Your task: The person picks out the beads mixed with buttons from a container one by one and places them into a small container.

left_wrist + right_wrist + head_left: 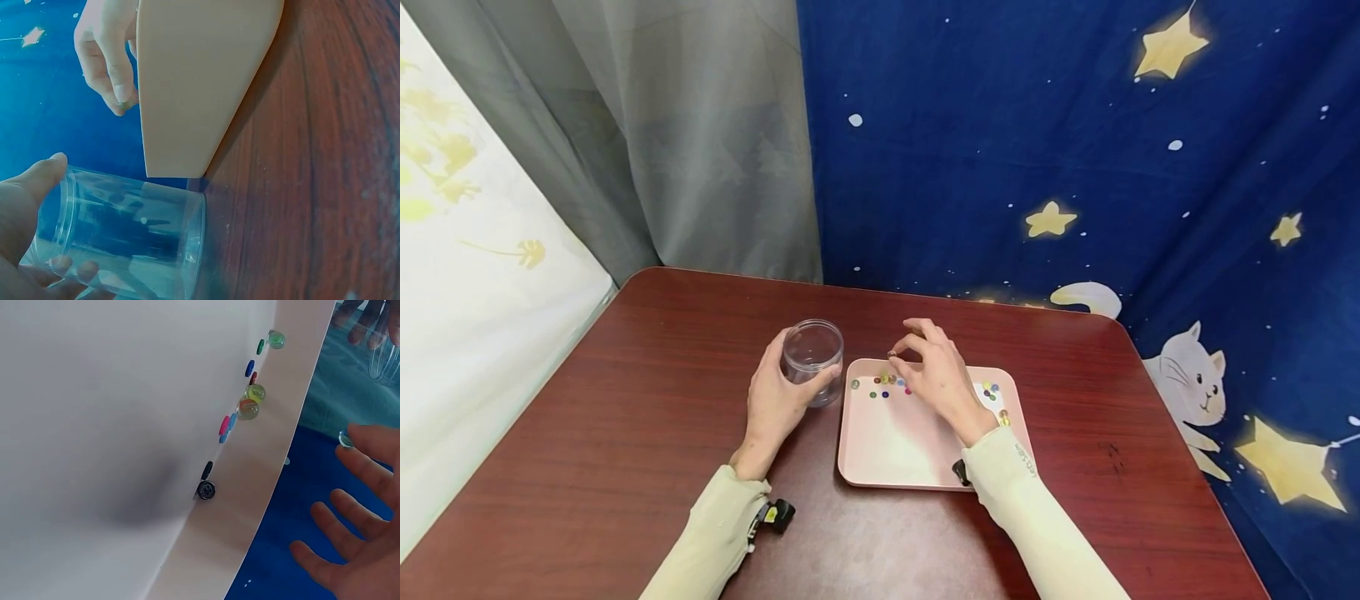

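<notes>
A clear plastic jar (814,354) with its mouth up stands just left of the pink tray (895,450). My left hand (775,402) grips it from the left, the thumb on the near side. Above the tray's far edge, my right hand (942,379) pinches a small clear glass marble (345,439) between thumb and index finger; its other fingers are spread. Along the tray's far wall lie a green marble (275,340), a yellow marble (255,394) and an orange-streaked marble (248,409). Among them are coloured buttons, including a pink button (224,425) and a black button (206,490).
More marbles and buttons gather in the tray's far right corner, with a yellowish marble (1004,417) by the right wall. Both stand on a reddish-brown wooden table (625,467). A blue star-patterned curtain (940,167) and a grey curtain (722,150) hang behind it.
</notes>
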Tool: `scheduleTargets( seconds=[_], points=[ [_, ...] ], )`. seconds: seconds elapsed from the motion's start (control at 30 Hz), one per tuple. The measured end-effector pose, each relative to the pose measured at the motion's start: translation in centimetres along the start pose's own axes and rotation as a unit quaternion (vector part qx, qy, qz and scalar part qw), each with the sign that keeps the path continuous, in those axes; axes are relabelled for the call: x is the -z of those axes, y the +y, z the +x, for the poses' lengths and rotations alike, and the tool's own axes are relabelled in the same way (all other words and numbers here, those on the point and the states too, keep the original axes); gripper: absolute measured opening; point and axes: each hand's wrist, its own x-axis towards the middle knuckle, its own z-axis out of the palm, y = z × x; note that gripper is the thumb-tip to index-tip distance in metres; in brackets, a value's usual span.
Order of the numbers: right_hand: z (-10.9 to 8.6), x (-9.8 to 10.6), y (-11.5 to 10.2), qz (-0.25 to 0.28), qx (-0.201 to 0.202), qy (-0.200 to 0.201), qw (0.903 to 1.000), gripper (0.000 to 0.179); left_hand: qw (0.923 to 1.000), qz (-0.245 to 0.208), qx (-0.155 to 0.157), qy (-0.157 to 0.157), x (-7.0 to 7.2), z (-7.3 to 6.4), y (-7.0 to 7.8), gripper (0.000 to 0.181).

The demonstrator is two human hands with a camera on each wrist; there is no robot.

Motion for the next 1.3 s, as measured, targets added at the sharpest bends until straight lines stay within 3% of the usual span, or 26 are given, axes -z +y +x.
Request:
scheduleTargets(
  seconds=[0.7, 1.3],
  points=[
    [1.0, 0.2, -1.3, 0.015, 0.014, 0.041, 0.9990, 0.006, 1.0000, 0.008, 0.005, 0.001, 0.0, 0.0, 0.1, 0.085],
    [1.7, -0.3, -2.7, 0.039, 0.016, 0.043, 0.9982, 0.006, 0.9999, 0.014, 0.000, -0.003, 0.1, -0.1, 0.1, 0.085]
  ],
)
